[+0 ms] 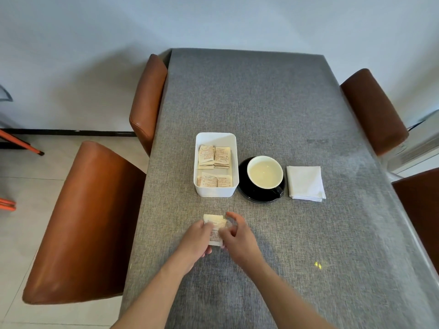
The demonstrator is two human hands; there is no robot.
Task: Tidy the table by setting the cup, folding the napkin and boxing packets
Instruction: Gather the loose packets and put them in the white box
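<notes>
A white box (234, 148) stands mid-table with several cream packets (215, 157) inside. To its right a black cup (264, 173) with a pale interior sits on a black saucer (244, 186). A folded white napkin (305, 182) lies right of the saucer. Nearer to me, loose packets (215, 224) lie on the cloth. My left hand (196, 238) and my right hand (238, 235) both close their fingers on these packets from either side.
The table carries a grey cloth (273, 103). Brown leather chairs stand at the left (95, 210), far left (148, 98) and right (373, 110). A white appliance (415, 148) sits past the right edge. Tiled floor lies to the left.
</notes>
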